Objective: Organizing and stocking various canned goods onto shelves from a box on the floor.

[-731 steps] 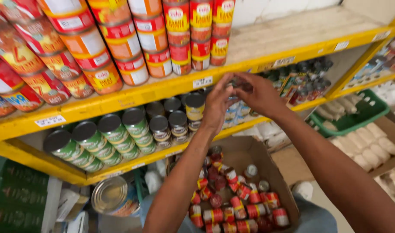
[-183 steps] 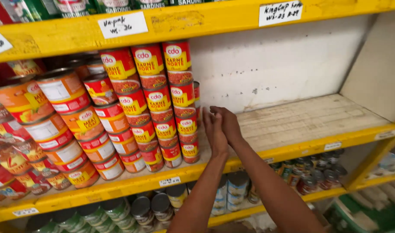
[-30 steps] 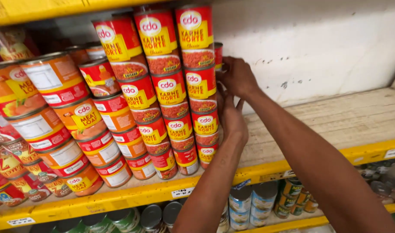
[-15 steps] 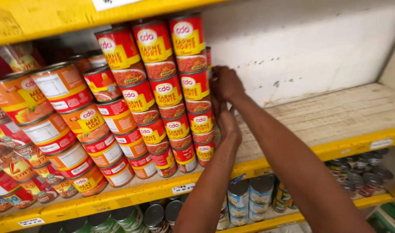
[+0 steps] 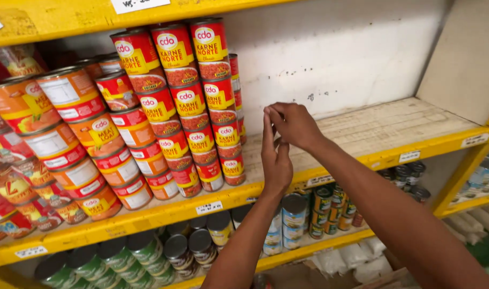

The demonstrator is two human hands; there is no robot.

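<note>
Hands meet empty in front of the yellow shelf (image 5: 394,147): the left hand (image 5: 275,160) is raised flat with fingers straight, the right hand (image 5: 292,123) loosely curled against its fingertips, neither gripping anything, both just beside the stacked red cans (image 5: 215,101). Stocking seems between cans, the column standing at the shelf's left with bare wooden boards (image 5: 383,126) to its right. Any further can would need a fresh grasp first.

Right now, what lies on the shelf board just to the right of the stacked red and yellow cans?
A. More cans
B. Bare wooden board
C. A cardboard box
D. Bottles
B: right of the red and yellow cans, the wooden shelf board is bare to the side wall; the left hand and right hand hover before it.
</note>
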